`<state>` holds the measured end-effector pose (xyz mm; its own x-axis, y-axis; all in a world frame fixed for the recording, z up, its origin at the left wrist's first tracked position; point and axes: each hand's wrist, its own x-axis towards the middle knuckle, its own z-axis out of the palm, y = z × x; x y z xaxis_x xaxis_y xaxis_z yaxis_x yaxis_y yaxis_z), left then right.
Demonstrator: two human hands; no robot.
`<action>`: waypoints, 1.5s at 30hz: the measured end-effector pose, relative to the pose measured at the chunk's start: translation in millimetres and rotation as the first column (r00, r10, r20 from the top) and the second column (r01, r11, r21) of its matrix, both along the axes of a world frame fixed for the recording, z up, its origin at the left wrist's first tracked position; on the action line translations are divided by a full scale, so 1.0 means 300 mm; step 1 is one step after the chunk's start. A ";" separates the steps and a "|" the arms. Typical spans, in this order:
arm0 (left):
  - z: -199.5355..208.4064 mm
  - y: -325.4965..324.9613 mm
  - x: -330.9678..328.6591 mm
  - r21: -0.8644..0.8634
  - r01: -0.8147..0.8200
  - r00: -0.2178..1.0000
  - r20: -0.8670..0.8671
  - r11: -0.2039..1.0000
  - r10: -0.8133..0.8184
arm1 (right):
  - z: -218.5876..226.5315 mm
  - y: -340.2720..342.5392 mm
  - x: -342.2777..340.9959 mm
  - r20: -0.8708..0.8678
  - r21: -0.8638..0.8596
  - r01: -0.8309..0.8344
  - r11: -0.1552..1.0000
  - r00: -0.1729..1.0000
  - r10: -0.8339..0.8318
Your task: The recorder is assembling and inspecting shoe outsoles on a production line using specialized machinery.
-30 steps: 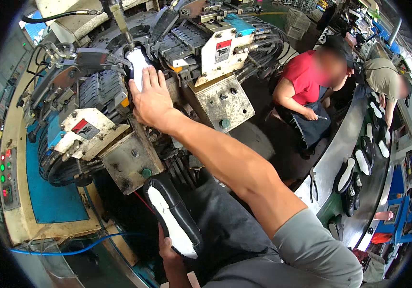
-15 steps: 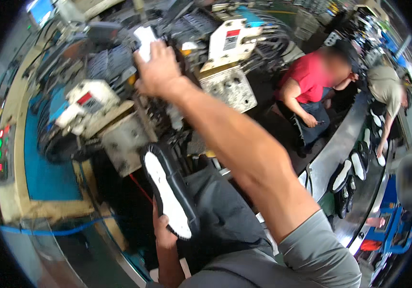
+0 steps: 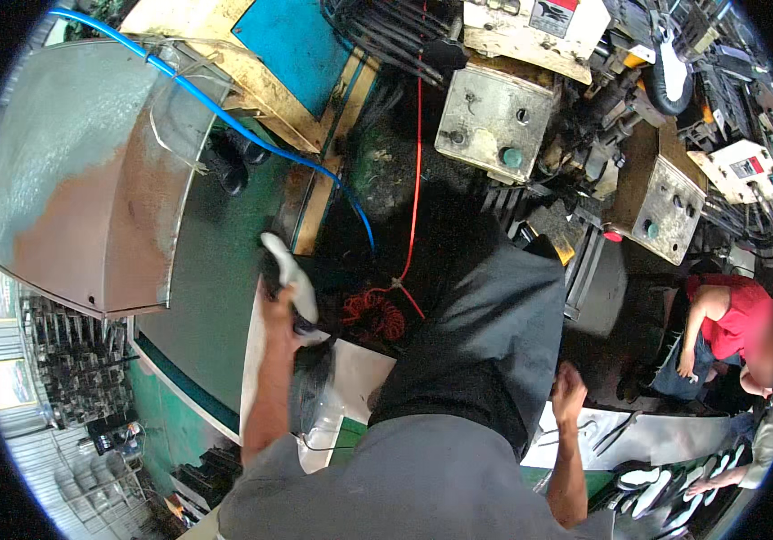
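Note:
My left hand (image 3: 282, 312) grips a black shoe with a white bottom (image 3: 287, 261), held out to the left over a pale bench board (image 3: 361, 363). Motion slightly blurs the shoe, and my fingers cover part of it. My right hand (image 3: 569, 393) is beside my right thigh with its fingers curled in; I see nothing in it. Another black shoe with a white bottom (image 3: 673, 72) sits in the machine (image 3: 604, 99) at the upper right, away from both hands.
A blue hose (image 3: 251, 135) crosses at the upper left by a rusty grey cabinet (image 3: 125, 189). A coiled red hose (image 3: 374, 315) hangs near my knees. Control boxes (image 3: 493, 126) stand ahead. At right, a person in red (image 3: 728, 315) sits near several shoes (image 3: 647, 490) and another person's hand.
The view has swung left. My left hand has carried its shoe out to the left. My right hand has come back from the machine to beside my thigh, leaving a shoe there.

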<state>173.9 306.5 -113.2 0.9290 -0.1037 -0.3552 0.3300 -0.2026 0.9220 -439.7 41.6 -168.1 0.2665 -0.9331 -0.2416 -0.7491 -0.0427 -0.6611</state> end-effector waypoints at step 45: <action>0.141 -0.772 -1.557 -0.393 0.718 -0.625 0.001 -0.575 -0.781 | 0.033 1.200 -0.828 0.320 0.448 0.894 0.009 -0.151 -0.935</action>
<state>-293.1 74.8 -71.0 -0.7640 -0.5789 -0.2849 -0.0678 -0.3670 0.9277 -688.2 401.5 -158.2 -0.7725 -0.3432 -0.5343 0.3535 0.4665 -0.8108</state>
